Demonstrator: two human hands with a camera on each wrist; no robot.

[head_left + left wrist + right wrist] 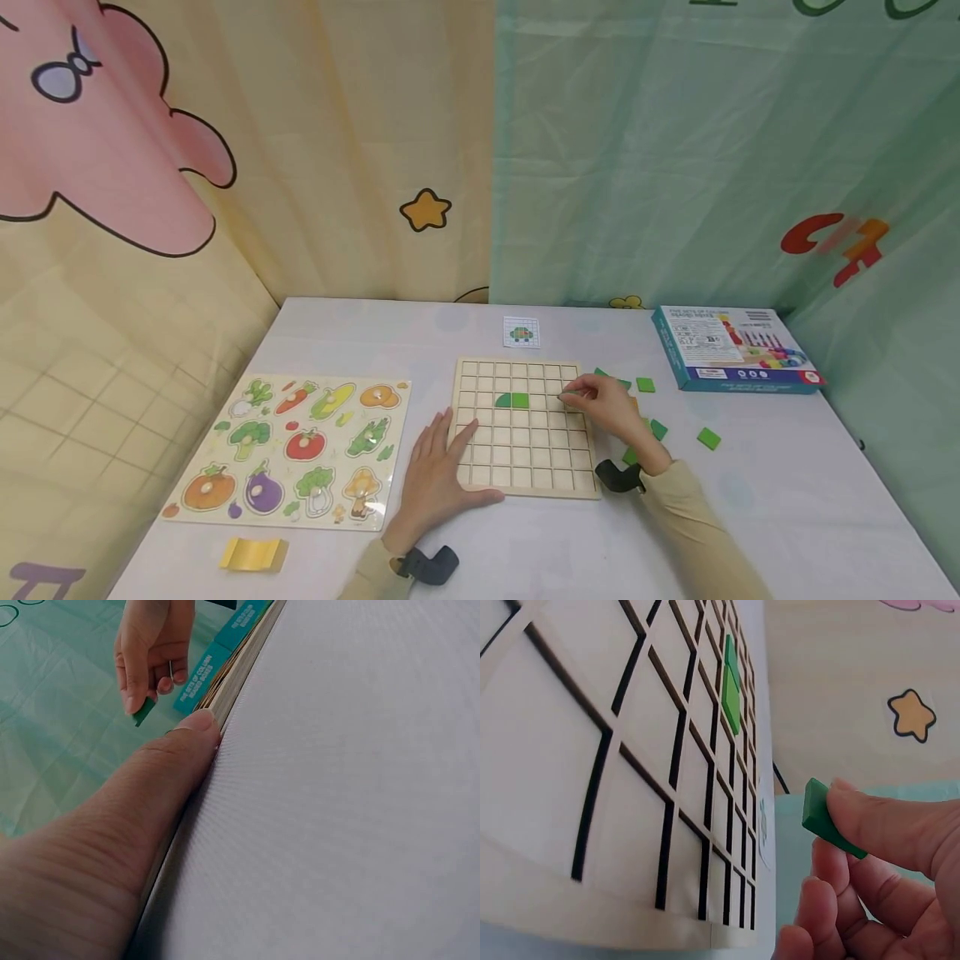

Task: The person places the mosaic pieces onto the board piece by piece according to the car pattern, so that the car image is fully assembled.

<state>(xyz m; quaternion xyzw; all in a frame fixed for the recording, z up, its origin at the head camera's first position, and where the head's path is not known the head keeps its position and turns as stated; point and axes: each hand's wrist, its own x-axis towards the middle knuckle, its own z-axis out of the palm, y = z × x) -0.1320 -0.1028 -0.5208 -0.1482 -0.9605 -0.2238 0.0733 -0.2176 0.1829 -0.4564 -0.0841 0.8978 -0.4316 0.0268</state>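
1. We find the right hand over the right part of the wooden grid board. Its thumb and fingertips pinch a dark green tile.
2. The pinched tile sits at the fingertips, just above the board; from the wrist view we cannot tell whether it touches a cell.
3. We find the left hand lying flat with fingers extended and relaxed, grasping nothing. Its thumb presses the board's near-left edge.
4. Two green pieces lie side by side in the board's third row, beyond the left fingertips and left of the right fingertips.
5. Loose green tiles lie on the table, right of the right hand.
6. A pattern card lies beyond the board; a teal box stands to the far right.
7. A vegetable puzzle lies left of the left hand.
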